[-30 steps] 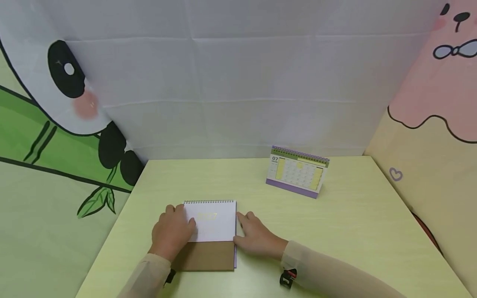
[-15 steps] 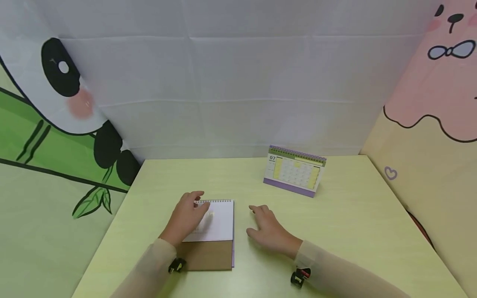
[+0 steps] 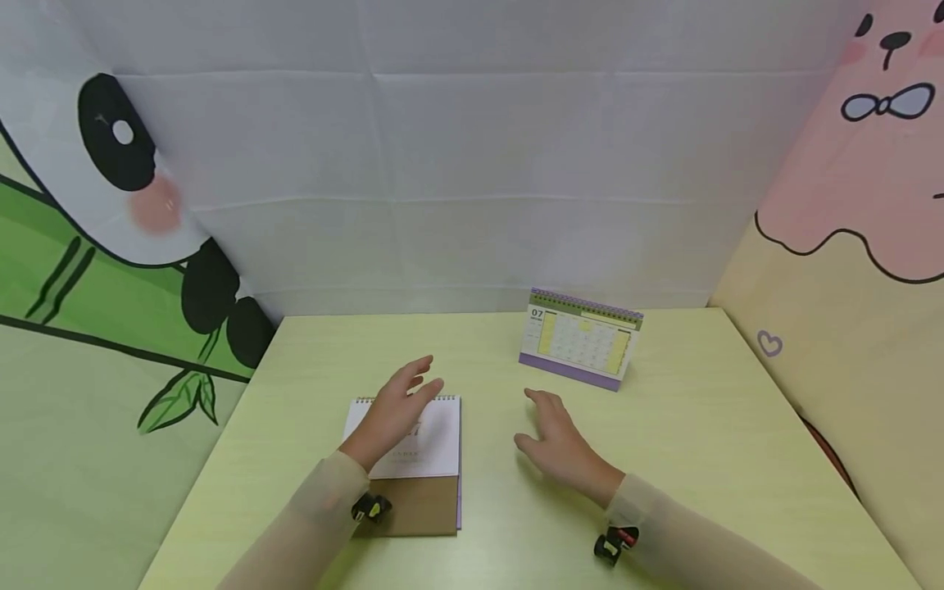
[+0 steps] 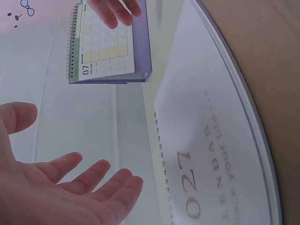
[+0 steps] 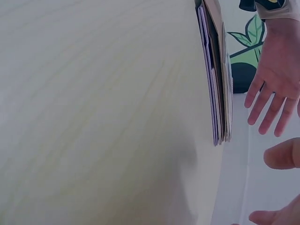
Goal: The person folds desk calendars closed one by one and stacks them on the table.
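Toward the near left of the desk (image 3: 501, 545), a white-covered calendar (image 3: 438, 447) with a brown base is laid flat over a purple-edged layer (image 3: 460, 504), and the left hand (image 3: 393, 415) is held above it, its grip apart, thumb and fingers loosely spread. Farther right, the right hand (image 3: 565, 451) is held over the desk, its grip likewise apart, and beyond it a purple-based calendar (image 3: 579, 340) marked "07" is stood up toward the back, well apart from the flat one.

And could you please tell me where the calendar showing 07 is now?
In the head view, the calendar stands right of centre, near the far edge of the table, beyond the right hand.
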Demonstrator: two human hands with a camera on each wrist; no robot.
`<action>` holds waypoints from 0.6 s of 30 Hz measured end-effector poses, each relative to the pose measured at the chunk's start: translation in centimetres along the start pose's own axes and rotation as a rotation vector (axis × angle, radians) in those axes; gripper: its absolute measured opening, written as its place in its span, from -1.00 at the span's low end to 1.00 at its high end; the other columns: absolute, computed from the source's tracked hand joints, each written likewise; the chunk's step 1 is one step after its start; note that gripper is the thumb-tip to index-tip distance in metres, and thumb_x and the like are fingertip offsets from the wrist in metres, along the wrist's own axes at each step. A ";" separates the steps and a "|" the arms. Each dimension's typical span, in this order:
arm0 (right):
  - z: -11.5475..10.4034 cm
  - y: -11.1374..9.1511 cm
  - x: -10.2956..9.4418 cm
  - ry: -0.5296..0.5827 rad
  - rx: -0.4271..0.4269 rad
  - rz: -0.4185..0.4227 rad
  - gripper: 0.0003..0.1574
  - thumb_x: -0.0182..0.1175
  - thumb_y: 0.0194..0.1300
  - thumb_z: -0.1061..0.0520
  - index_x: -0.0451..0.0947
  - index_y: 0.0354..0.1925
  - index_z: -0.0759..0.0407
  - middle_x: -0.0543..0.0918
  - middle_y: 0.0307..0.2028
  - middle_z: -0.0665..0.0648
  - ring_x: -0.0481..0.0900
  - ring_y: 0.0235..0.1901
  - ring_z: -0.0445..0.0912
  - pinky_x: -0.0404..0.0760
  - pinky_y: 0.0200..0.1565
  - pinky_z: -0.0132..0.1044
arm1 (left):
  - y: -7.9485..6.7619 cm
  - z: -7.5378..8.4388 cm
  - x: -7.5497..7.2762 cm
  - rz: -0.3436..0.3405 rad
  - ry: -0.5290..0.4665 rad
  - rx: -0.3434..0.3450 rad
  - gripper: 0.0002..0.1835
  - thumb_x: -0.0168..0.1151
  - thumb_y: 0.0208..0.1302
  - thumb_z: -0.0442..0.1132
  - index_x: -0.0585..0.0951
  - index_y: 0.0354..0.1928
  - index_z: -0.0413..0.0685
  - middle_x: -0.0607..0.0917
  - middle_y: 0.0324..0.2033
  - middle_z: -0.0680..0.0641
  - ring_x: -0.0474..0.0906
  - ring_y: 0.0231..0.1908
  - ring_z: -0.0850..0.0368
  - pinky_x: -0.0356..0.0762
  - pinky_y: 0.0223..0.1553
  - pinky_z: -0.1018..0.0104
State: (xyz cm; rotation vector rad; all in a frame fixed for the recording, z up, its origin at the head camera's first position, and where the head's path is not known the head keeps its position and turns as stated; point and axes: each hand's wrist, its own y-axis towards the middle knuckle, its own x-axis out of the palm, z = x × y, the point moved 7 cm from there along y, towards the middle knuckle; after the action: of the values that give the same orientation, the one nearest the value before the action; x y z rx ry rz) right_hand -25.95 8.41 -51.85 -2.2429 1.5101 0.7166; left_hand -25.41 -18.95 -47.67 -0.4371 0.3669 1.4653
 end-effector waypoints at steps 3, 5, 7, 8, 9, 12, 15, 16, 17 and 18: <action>0.6 -0.1 -0.7 0.024 0.020 0.028 0.09 0.34 0.58 0.14 0.13 0.85 0.38 0.20 0.80 0.51 0.19 0.84 0.46 0.23 0.83 0.50 | 0.6 0.1 0.5 -0.013 -0.033 0.009 -0.19 0.16 0.85 0.24 0.24 0.92 0.17 0.25 0.92 -0.08 0.15 0.90 -0.32 0.23 0.86 -0.48; 1.1 -0.2 -1.1 0.035 0.038 0.039 0.12 0.34 0.59 0.13 0.09 0.86 0.38 0.17 0.81 0.52 0.17 0.85 0.47 0.22 0.83 0.51 | 1.0 0.1 0.8 -0.016 -0.052 0.011 -0.19 0.16 0.85 0.24 0.24 0.92 0.19 0.25 0.92 -0.05 0.13 0.91 -0.30 0.19 0.87 -0.49; 1.6 -0.3 -1.6 0.047 0.053 0.050 0.13 0.34 0.58 0.13 0.07 0.86 0.40 0.14 0.81 0.54 0.14 0.85 0.50 0.20 0.83 0.53 | 1.5 0.1 1.1 -0.018 -0.077 0.014 -0.20 0.16 0.85 0.25 0.25 0.92 0.22 0.25 0.92 -0.03 0.12 0.92 -0.28 0.15 0.88 -0.50; 2.0 -0.5 -1.9 0.047 0.064 0.054 0.14 0.34 0.58 0.12 0.06 0.86 0.41 0.13 0.81 0.54 0.13 0.84 0.51 0.20 0.82 0.54 | 1.7 0.0 1.2 -0.020 -0.089 0.010 -0.21 0.16 0.85 0.25 0.26 0.91 0.25 0.25 0.92 -0.01 0.11 0.93 -0.27 0.14 0.88 -0.51; 2.3 -0.7 -2.1 0.049 0.079 0.058 0.15 0.33 0.58 0.11 0.04 0.86 0.40 0.11 0.82 0.54 0.11 0.85 0.50 0.18 0.83 0.53 | 2.0 -0.1 1.4 -0.024 -0.101 0.007 -0.22 0.16 0.85 0.25 0.26 0.91 0.26 0.25 0.92 0.00 0.10 0.93 -0.26 0.13 0.88 -0.52; 3.8 -1.3 -3.1 0.055 0.127 0.080 0.17 0.32 0.59 0.09 0.00 0.87 0.42 0.05 0.82 0.55 0.07 0.86 0.51 0.16 0.84 0.54 | 2.6 -0.3 2.1 -0.037 -0.120 0.015 -0.21 0.16 0.85 0.26 0.25 0.92 0.28 0.23 0.93 0.00 0.06 0.94 -0.26 0.13 0.86 -0.55; 5.7 -1.8 -4.4 0.090 0.170 0.129 0.22 0.31 0.60 0.09 -0.09 0.89 0.42 -0.03 0.83 0.56 0.03 0.86 0.53 0.13 0.85 0.54 | 3.1 -0.4 2.6 -0.044 -0.125 0.021 -0.19 0.16 0.85 0.28 0.23 0.92 0.30 0.21 0.93 0.02 0.05 0.95 -0.24 0.14 0.87 -0.54; 6.4 -1.9 -5.0 0.100 0.173 0.157 0.24 0.31 0.59 0.09 -0.12 0.88 0.44 -0.05 0.81 0.59 0.04 0.84 0.56 0.14 0.83 0.57 | 3.2 -0.4 2.7 -0.044 -0.125 0.023 -0.19 0.17 0.84 0.29 0.23 0.92 0.31 0.20 0.93 0.02 0.05 0.95 -0.24 0.15 0.87 -0.53; 7.2 -1.9 -5.5 0.103 0.171 0.200 0.26 0.32 0.57 0.08 -0.13 0.88 0.45 -0.04 0.80 0.60 0.08 0.81 0.57 0.19 0.80 0.57 | 3.4 -0.5 2.9 -0.043 -0.126 0.025 -0.19 0.16 0.84 0.30 0.22 0.93 0.31 0.20 0.94 0.03 0.04 0.95 -0.23 0.15 0.87 -0.53; 8.0 -1.9 -6.1 0.112 0.172 0.230 0.29 0.31 0.57 0.07 -0.17 0.88 0.46 -0.06 0.78 0.63 0.08 0.79 0.59 0.22 0.78 0.59 | 3.5 -0.5 3.0 -0.044 -0.129 0.023 -0.18 0.16 0.84 0.30 0.22 0.93 0.33 0.19 0.94 0.04 0.04 0.95 -0.22 0.14 0.88 -0.51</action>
State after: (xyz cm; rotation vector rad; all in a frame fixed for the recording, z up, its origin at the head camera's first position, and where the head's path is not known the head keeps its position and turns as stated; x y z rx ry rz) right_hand -27.80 18.05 -54.79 -2.0334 1.8299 0.5074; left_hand -28.68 -16.41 -49.79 -0.3281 0.2690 1.4367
